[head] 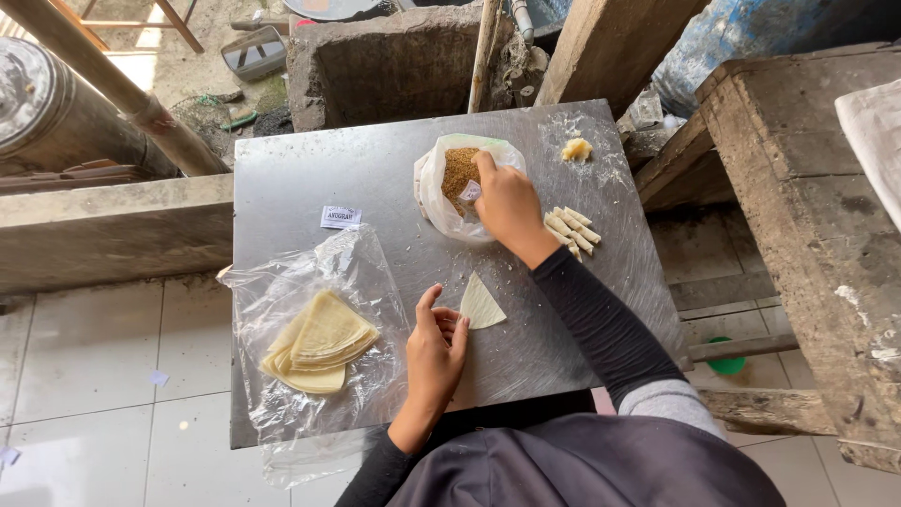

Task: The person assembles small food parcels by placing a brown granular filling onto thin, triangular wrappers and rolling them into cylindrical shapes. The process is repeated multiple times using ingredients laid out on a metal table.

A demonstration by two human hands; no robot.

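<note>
Broad steel table (300,178), dusted with crumbs. At eight o'clock, a crinkled clear plastic sheet (357,272) under a fanned stack of yellow wrappers (319,343), kept off bare metal. At twelve, white bag (434,192) gaping on brown filling (458,169); right hand (507,208) dipped in, fingers pinched, contents hidden. At three, rolled sticks (572,230) parked aside. At six, left hand (436,352) open, fingertips steadying a triangular wrapper (481,305) flat.
</note>
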